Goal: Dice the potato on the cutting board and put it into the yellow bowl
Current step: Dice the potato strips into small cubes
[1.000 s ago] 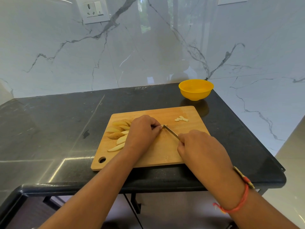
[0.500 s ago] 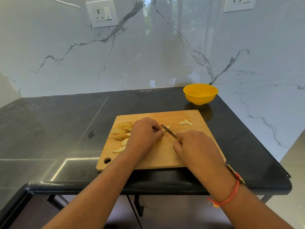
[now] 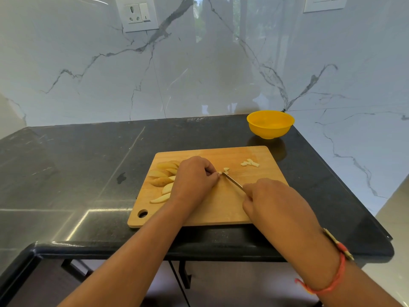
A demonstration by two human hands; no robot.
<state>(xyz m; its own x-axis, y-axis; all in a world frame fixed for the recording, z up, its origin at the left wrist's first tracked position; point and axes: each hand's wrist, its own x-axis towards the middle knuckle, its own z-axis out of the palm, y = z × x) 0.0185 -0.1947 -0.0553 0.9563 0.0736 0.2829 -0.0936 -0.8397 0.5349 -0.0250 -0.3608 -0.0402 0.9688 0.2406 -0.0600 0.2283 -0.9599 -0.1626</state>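
A wooden cutting board (image 3: 221, 209) lies on the black counter. Several potato wedges (image 3: 162, 177) are fanned out on its left side. My left hand (image 3: 193, 178) is curled over a potato strip (image 3: 219, 172) at the board's middle and pinches it; most of the strip is hidden under the fingers. My right hand (image 3: 272, 202) grips a knife (image 3: 232, 180) whose blade tip meets the strip's exposed end. A freshly cut piece (image 3: 226, 169) lies just past the blade, and a small pile of diced pieces (image 3: 250, 163) sits near the board's far right corner. The yellow bowl (image 3: 270, 124) stands behind the board.
The black counter (image 3: 88, 165) runs left of the board and ends at a front edge near my forearms. A marble wall with two socket plates (image 3: 137, 15) rises behind. The counter's right edge drops off just past the bowl.
The knife tip has shifted closer to my left fingertips and a small cut piece now lies beyond the blade. The camera has tilted a little, so the scene sits lower in the frame.
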